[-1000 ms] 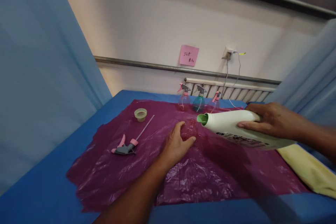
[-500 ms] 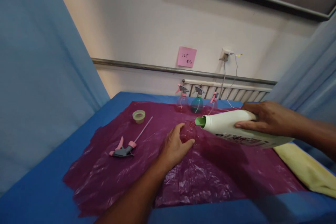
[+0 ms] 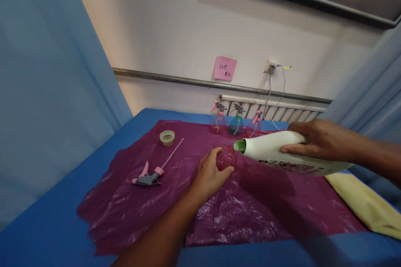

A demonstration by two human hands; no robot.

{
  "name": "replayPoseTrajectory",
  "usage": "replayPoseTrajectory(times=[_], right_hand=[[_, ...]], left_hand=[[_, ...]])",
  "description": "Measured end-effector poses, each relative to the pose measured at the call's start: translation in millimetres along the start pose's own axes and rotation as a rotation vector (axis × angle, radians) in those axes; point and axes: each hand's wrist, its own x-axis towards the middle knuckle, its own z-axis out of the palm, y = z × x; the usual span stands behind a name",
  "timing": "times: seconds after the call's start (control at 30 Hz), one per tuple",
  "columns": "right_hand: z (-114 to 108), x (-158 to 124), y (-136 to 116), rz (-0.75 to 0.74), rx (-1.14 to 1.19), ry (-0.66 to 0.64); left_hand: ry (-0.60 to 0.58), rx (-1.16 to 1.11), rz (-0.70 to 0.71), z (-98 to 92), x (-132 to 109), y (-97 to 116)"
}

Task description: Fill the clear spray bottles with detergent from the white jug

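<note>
My left hand point(image 3: 210, 174) is curled round the near left side of a clear pinkish bottle point(image 3: 226, 157) without a spray head, standing on the purple plastic sheet point(image 3: 131, 212). My right hand point(image 3: 316, 139) grips a large white jug point(image 3: 275, 150), tipped to the left. Its green spout point(image 3: 240, 146) is at the mouth of the small bottle. Whether liquid flows there is too small to tell. A grey and pink spray head point(image 3: 148, 178) with a thin tube lies to the left. Behind it sits a small round translucent cup point(image 3: 167, 138).
Three spray bottles stand at the back: one clear point(image 3: 219, 122), one teal point(image 3: 236, 124), one pinkish point(image 3: 253, 127). A yellow cloth point(image 3: 366, 204) lies at the right. Blue curtains hang on both sides. A cable point(image 3: 282, 87) runs down from a wall socket.
The view has shifted slightly, so the things sit a little further right in it. Both hands keep their hold, and the jug stays tipped at the small bottle.
</note>
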Motion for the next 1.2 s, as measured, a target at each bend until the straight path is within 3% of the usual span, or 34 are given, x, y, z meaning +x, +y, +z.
replayPoseTrajectory(times=[0.53,0.8,1.03,1.2], right_hand=[[-6,5,-2,0.031,-0.035,-0.027],[-3,2,3,0.049,0.098,-0.01],[13,-3,11,0.119,0.315,0.073],[31,-14,18,0.25,0.411,0.182]], left_hand=[[-0.005,-0.002,-0.012,-1.0,-1,3],[-0.016,-0.043,-0.056,-3.1,-1,9],[-0.02,-0.05,-0.094,-4.1,0,7],[-0.027,-0.029,-0.109,-0.5,0,1]])
